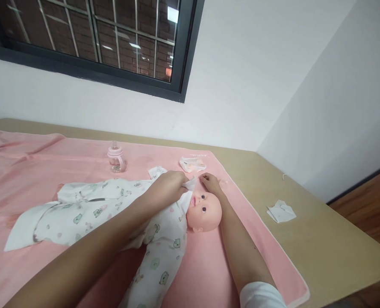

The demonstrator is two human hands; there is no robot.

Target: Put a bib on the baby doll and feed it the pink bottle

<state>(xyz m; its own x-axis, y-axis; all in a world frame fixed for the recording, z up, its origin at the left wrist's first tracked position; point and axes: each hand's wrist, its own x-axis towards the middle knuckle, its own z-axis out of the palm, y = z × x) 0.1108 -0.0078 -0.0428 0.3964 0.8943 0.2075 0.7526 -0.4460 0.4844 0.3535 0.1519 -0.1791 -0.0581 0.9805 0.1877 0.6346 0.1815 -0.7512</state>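
I am leaning over a baby doll (pixel 164 214) that is lying on its back on a pink blanket (pixel 209 265), its head (pixel 205 210) turned toward the right end of the bench (pixel 331 239). The doll is wearing a white romper (pixel 113 209) printed with small green bears, and one sleeve is stretching down toward me.

My left hand (pixel 169 186) is resting on the doll's chest near the neck, fingers closed and pinching a small white cloth (pixel 189 185) just beside the doll's chin. My right hand (pixel 211 183) is lying on the blanket just behind the doll's head, fingers curled loosely; I cannot tell whether it is gripping anything. My right forearm is running alongside the head, touching or nearly touching it, with a white sleeve (pixel 262 296) showing at the bottom edge.

Behind the doll, a pink baby bottle (pixel 116 157) is standing upright on the blanket. A small folded white piece (pixel 157 172) is lying just behind my left hand, and a flat packet (pixel 192 164) is sitting near the blanket's far right corner. Off the blanket, on the bare bench to the right, a folded white tissue (pixel 281 211) is lying well apart from the doll. A dark-framed window (pixel 113 38) is set in the white wall behind.
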